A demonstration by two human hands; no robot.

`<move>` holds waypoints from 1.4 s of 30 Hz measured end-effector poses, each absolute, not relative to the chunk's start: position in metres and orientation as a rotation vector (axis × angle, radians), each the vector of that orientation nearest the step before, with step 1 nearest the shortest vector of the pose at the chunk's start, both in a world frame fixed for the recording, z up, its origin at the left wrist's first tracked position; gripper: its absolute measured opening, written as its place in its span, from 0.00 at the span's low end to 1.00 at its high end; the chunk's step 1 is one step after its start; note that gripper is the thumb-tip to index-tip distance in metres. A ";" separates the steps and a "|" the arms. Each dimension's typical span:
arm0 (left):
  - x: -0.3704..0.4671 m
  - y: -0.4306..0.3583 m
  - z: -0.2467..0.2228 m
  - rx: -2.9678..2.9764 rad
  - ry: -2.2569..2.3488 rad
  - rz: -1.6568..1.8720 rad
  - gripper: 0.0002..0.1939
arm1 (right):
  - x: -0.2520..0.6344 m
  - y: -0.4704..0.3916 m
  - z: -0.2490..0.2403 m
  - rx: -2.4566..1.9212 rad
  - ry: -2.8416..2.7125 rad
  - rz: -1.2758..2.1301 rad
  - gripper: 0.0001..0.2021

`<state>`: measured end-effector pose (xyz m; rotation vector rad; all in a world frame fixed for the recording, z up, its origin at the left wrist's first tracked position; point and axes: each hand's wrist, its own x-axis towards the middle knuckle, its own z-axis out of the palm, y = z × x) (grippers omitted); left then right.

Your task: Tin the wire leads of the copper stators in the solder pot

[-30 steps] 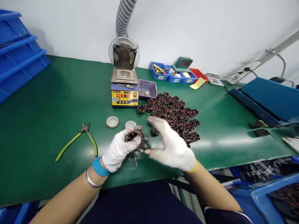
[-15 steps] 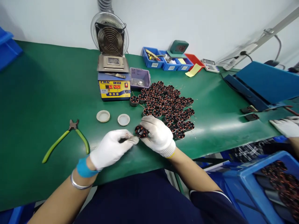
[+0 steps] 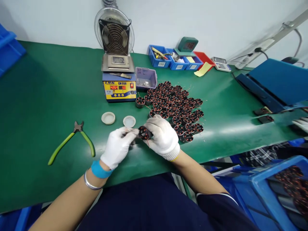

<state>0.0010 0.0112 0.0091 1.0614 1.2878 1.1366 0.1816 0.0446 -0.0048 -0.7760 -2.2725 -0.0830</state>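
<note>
tools (image 3: 159, 54) sit in a blue bin (image 3: 156, 63); pliers (image 3: 78, 127) lie spread on the bench (image 3: 60, 96). right hand (image 3: 163, 136) grips a coil (image 3: 144, 132); left hand (image 3: 116, 147) is pinched closed just beside it.

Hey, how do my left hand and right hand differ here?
Your right hand grips the coil around its side, while your left hand has only its fingertips at the opposite edge. Your left wrist wears a blue band and a silver bangle; your right wrist shows neither, just a yellow hem. Both hands wear white gloves.
</note>
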 end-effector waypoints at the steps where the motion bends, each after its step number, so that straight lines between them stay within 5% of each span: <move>1: -0.001 0.010 0.011 1.049 1.289 1.298 0.07 | 0.181 0.044 -0.004 -0.779 -2.265 -0.060 0.14; 6: -0.013 0.012 0.016 0.913 1.180 1.868 0.02 | 0.181 0.043 -0.002 -0.797 -2.270 -0.045 0.12; 9: -0.012 0.016 0.013 1.288 1.369 1.692 0.13 | 0.179 0.043 -0.003 -0.802 -2.267 -0.066 0.11; 12: -0.011 0.014 0.004 1.839 1.458 1.273 0.05 | 0.178 0.042 -0.002 -0.761 -2.218 -0.152 0.12; 15: -0.014 0.010 -0.006 1.998 1.496 1.253 0.13 | 0.179 0.042 0.002 -0.808 -2.197 -0.174 0.12; 22: -0.021 0.021 0.005 0.986 1.543 2.053 0.08 | 0.185 0.046 0.007 -1.135 -2.124 -0.215 0.14; 28: -0.022 0.032 0.017 0.458 1.209 2.001 0.15 | 0.172 0.061 0.014 -1.491 -2.360 -0.128 0.21; 42: -0.030 0.032 0.016 0.420 1.036 1.902 0.16 | 0.124 0.077 0.055 -1.717 -3.012 -0.279 0.14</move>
